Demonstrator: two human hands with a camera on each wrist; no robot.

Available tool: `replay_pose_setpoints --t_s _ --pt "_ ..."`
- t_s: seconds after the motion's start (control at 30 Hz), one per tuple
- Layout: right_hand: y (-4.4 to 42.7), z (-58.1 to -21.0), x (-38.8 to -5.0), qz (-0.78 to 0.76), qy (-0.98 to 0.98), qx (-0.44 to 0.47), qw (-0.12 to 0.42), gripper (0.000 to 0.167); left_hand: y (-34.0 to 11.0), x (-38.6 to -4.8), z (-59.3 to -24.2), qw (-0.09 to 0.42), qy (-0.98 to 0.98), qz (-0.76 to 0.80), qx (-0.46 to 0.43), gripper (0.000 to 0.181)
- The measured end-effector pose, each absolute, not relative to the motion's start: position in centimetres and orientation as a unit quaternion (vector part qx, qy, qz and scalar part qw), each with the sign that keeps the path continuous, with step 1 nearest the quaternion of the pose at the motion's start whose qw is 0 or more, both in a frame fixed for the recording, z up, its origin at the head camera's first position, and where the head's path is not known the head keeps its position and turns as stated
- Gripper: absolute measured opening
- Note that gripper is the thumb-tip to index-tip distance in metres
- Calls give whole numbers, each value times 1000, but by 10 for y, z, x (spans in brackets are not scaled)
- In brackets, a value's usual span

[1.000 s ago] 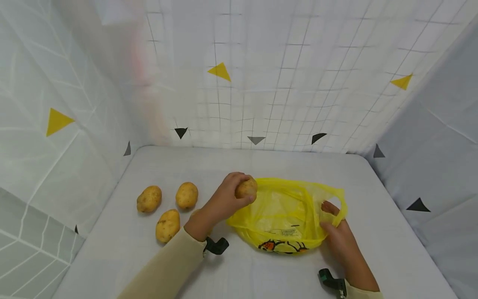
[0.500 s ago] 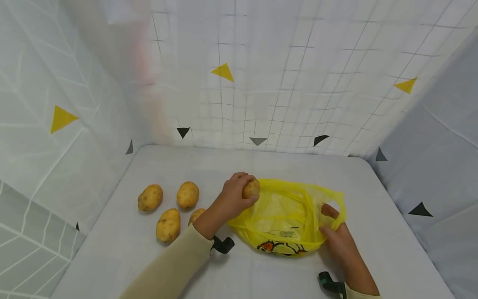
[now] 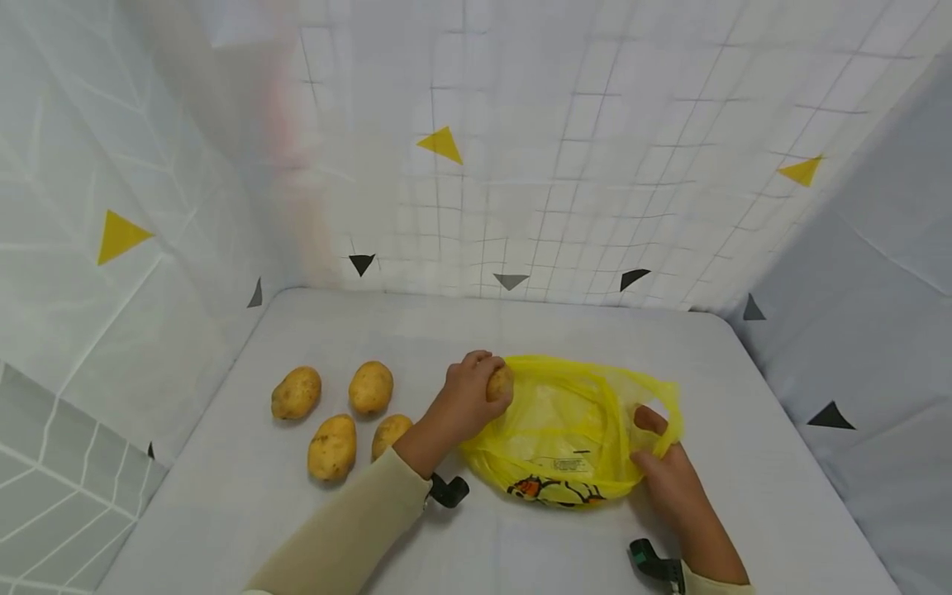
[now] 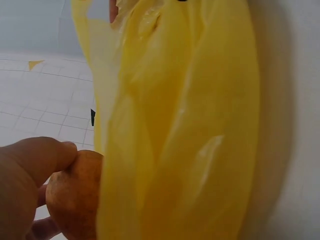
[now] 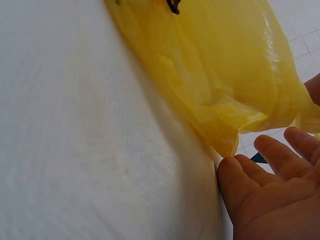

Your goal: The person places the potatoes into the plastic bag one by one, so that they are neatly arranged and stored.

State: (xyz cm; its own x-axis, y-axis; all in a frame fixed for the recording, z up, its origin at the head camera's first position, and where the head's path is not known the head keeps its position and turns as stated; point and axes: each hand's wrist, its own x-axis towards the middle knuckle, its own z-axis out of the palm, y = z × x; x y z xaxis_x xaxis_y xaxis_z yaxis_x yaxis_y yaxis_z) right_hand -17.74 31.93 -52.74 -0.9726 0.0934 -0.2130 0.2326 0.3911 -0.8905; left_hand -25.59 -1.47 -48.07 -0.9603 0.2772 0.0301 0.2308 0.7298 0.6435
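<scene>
In the head view, my left hand [image 3: 464, 397] grips a potato [image 3: 500, 383] at the left rim of a thin yellow plastic bag [image 3: 558, 413]. The bag lies on its side on the table, its mouth spread and a printed figure along its near edge. From the left wrist, the bag's film hides part of that potato [image 4: 77, 195], while my thumb and fingers curl round it. At the bag's right end my right hand [image 3: 673, 483] holds the handle loop; the right wrist view has its thumb and forefinger at a corner of the film.
Several loose potatoes lie left of my left forearm: one far left [image 3: 296, 392], one behind [image 3: 371, 387], one nearer me [image 3: 332, 447] and one beside the sleeve [image 3: 390, 431]. White sheeting walls stand behind and at both sides of the white table [image 3: 521, 545].
My left hand has moved slightly right and nearer me with the potato, along the bag's left rim. The potato beside the sleeve shows more. My right hand keeps its hold.
</scene>
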Motion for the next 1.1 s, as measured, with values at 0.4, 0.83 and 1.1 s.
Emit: replay_pose_setpoints --t_s 0.4,0.83,1.1 --pt "318 -537 -172 -514 843 125 96 75 -8 -249 -500 47 947 287 136 54" --pt "317 -530 -173 -518 848 92 73 77 -7 -254 -504 46 947 278 156 56" --pt "318 -528 -172 -514 852 78 62 71 -6 -257 -505 47 949 264 163 57"
